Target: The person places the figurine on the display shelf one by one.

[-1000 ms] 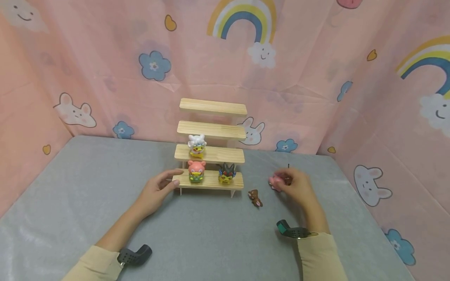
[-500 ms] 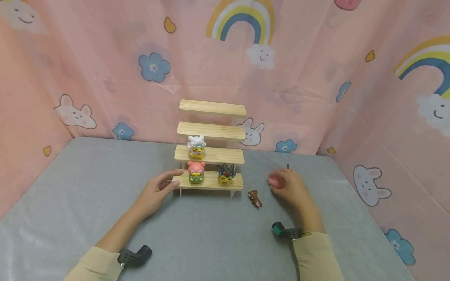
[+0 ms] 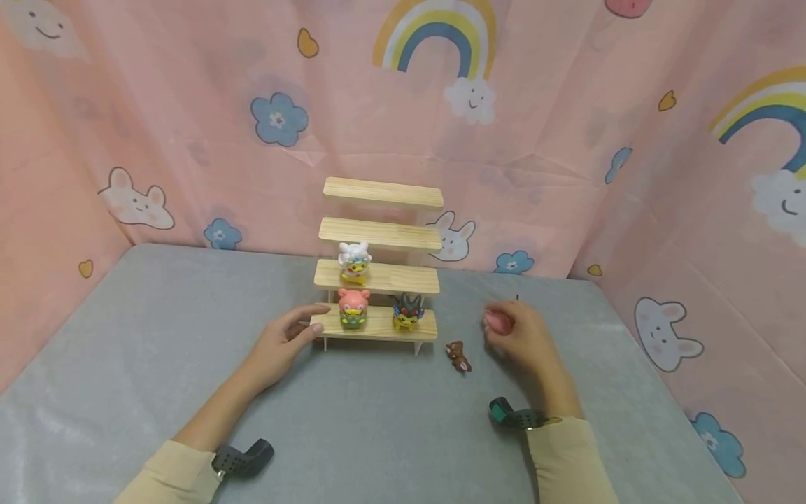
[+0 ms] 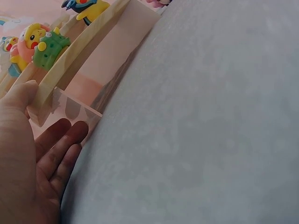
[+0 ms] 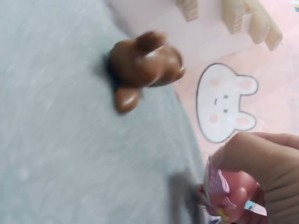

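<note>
My left hand (image 3: 280,344) grips the left end of the lowest shelf of a tiered wooden display stand (image 3: 378,275). In the left wrist view its lower fingers lie below the board, beside a clear leg (image 4: 77,109). My right hand (image 3: 524,336) pinches a pink toy figurine (image 5: 238,189), partly covered by the fingers. A brown animal figurine (image 3: 457,356) lies on the table between that hand and the stand. On the lowest shelf stand a pink-hooded figurine (image 3: 353,309) at left and a black-eared one (image 3: 408,311) at right. A white-topped figurine (image 3: 355,262) is one tier higher.
Grey cloth covers the table (image 3: 378,427). A pink printed curtain (image 3: 208,84) hangs behind and at both sides, close to the table's back edge. The two upper shelves (image 3: 380,234) bear nothing. A small dark upright bit (image 3: 518,297) shows behind my right hand.
My right hand has shifted slightly left and turned the pink figurine in its fingers, so less of it shows. The left hand stays at the shelf end.
</note>
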Available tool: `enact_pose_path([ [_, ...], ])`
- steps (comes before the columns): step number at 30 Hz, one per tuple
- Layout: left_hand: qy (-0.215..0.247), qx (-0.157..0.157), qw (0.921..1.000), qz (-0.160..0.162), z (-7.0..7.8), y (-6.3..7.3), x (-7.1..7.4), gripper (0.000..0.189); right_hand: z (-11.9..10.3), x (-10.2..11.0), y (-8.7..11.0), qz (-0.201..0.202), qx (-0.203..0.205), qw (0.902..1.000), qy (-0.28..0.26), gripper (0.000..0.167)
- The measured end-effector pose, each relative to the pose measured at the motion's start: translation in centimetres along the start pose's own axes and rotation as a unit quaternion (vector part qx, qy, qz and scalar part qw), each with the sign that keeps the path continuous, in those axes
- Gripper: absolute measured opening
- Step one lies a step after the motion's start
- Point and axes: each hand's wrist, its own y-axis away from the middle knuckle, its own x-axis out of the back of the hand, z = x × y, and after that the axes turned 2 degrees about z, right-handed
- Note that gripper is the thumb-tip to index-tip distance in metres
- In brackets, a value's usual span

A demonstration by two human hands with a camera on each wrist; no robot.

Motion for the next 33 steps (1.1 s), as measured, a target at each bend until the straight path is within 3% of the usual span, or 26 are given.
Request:
enact_pose_path([
  [8, 0.001, -0.001, 1.0, -0.001, -0.1, -0.1, 0.0, 0.036, -2.5, 0.9, -0.5, -0.057, -0.062, 0.992, -0.094, 0.036],
  [15, 0.002, -0.006, 1.0, 0.0, -0.1, 0.0, 0.1, 0.035, -3.7, 0.2, -1.1, -0.119, -0.048, 0.9842, -0.121, 0.025],
  [33, 0.002, -0.007, 1.0, -0.002, -0.2, -0.1, 0.0, 0.035, -3.6, -0.9, -1.0, -0.075, -0.053, 0.9875, -0.128, 0.023],
])
